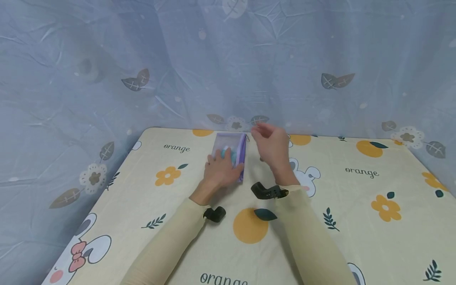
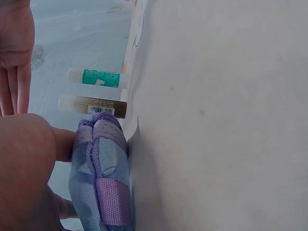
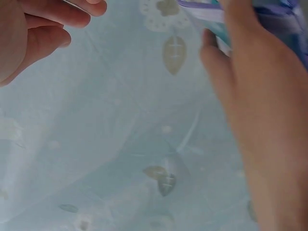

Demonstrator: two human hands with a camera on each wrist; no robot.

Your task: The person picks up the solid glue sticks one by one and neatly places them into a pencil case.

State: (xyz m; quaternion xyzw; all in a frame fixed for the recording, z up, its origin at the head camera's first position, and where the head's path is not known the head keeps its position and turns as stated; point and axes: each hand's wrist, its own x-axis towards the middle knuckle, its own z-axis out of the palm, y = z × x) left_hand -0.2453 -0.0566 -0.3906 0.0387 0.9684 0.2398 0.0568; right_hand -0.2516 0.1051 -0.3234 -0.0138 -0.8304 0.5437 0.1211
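Note:
A flat mesh pouch (image 1: 229, 141) with purple trim lies near the table's far edge in the head view. Something bluish shows through its mesh. Over its lower part rests my left hand (image 1: 222, 172), fingers spread on top and thumb towards the purple side. The pouch's end, with a purple tab (image 2: 114, 202), faces the left wrist camera. My right hand (image 1: 272, 144) is raised to the right of the pouch, its fingers loosely bent and holding nothing. Beyond the pouch, a green-labelled tube (image 2: 101, 78) and a brown-labelled tube (image 2: 98, 106) with a barcode stand upright.
A cream tablecloth (image 1: 303, 245) printed with oranges, flowers and rabbits covers the table. Behind its far edge hangs a blue-grey patterned curtain (image 1: 228, 71). Black wrist mounts (image 1: 267, 191) sit at both sleeves.

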